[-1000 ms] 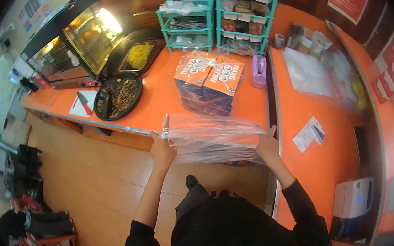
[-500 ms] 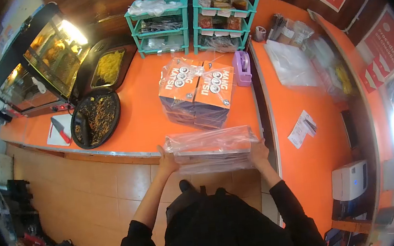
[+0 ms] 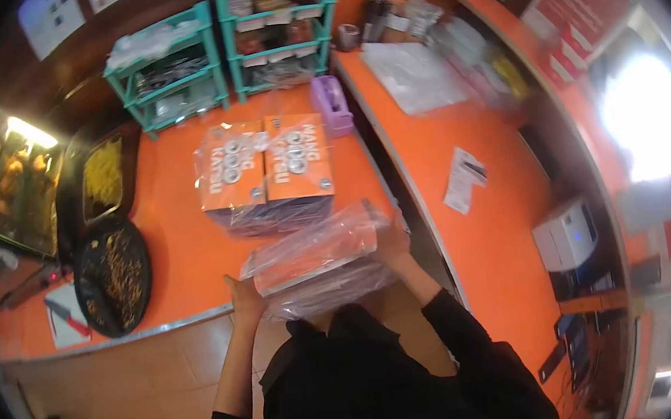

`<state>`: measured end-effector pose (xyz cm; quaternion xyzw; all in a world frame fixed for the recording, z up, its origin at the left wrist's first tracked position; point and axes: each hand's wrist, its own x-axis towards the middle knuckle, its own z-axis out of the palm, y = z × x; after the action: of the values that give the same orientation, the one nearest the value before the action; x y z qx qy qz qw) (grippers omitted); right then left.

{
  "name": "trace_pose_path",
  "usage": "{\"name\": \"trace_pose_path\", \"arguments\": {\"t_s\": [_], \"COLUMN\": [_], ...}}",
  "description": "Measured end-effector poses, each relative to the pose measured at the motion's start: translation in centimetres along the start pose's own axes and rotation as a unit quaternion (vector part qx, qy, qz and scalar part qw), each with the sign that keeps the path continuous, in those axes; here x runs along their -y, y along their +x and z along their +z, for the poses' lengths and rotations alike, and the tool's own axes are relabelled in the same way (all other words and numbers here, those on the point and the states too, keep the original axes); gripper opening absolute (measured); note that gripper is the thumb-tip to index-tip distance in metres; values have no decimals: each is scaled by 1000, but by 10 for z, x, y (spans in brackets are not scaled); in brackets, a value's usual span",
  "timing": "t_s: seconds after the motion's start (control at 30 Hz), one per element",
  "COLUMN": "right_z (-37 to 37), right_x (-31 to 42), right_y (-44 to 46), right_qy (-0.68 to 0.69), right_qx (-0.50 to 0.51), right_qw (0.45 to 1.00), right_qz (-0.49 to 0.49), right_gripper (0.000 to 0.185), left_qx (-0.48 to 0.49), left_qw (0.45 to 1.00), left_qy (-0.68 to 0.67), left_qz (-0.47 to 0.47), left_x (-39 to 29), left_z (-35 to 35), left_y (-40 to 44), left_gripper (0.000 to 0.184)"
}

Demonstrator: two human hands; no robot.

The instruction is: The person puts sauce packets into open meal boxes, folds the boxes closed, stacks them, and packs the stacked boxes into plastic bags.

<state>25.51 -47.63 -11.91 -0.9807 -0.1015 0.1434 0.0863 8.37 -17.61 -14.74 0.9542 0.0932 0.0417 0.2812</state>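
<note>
A clear plastic bag is stretched wide between my two hands at the counter's front edge, its mouth spread apart. My left hand grips the bag's left end, while my right hand is closed on its right end, slightly higher. Just behind the bag stand orange and dark boxes printed "MANG KATSU", side by side and wrapped in clear plastic gathered at the top. A purple tape dispenser stands at their back right.
A black pan of brown bits and a knife lie to the left, near a tray of yellow food and a lit glass cabinet. Teal racks stand behind. On the right counter are papers and a white printer.
My view has turned to the right, so the counter things appear further left. The spread bag has tilted, its right end now higher. Both hands keep their hold.
</note>
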Motion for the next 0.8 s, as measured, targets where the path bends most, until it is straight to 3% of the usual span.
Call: {"name": "trace_pose_path", "arguments": {"t_s": [0.03,0.07,0.13,0.17,0.23,0.3,0.37,0.4,0.47,0.53,0.6,0.67,0.73,0.8], "right_z": [7,51,49,35,-48,-120,-183,-185,-184,-164,-156,-163,-170,-185], "right_x": [-1,-20,-21,-28,-1,33,103,130,177,203,223,235,235,237], "right_y": [12,49,57,47,32,31,25,36,54,85,106,108,113,128], "right_qy": [9,-112,-231,-206,-171,10,304,305,61,47,26,97,201,277], "right_qx": [-19,43,101,41,35,22,-55,-51,-239,-196,-142,61,13,-17], "right_qw": [999,991,964,978,979,986,893,888,881,886,890,940,924,894], "right_qz": [27,63,90,-13,-100,-164,-328,-340,-404,-418,-432,-320,-324,-352], "right_gripper": [72,71,69,63,52,40,33,33,42,44,48,48,36,29], "left_qx": [-15,47,101,122,123,132,142,159,136,107,114,142,144,63], "left_qw": [1000,998,991,990,991,985,985,982,984,981,973,962,953,962], "left_qy": [-17,33,84,65,49,-99,-95,-100,-105,-116,-194,-200,-254,-258], "left_qz": [5,-8,-24,1,0,56,16,-11,-58,-110,-43,-121,-78,-60], "left_x": [-3,0,3,4,19,46,32,23,15,10,2,2,-1,1], "left_z": [4,15,24,26,37,66,60,59,68,61,50,50,32,34], "left_y": [4,9,18,20,23,24,29,34,30,33,28,19,22,16], "left_gripper": [47,49,52,59,67,63,60,58,57,56,59,65,66,68]}}
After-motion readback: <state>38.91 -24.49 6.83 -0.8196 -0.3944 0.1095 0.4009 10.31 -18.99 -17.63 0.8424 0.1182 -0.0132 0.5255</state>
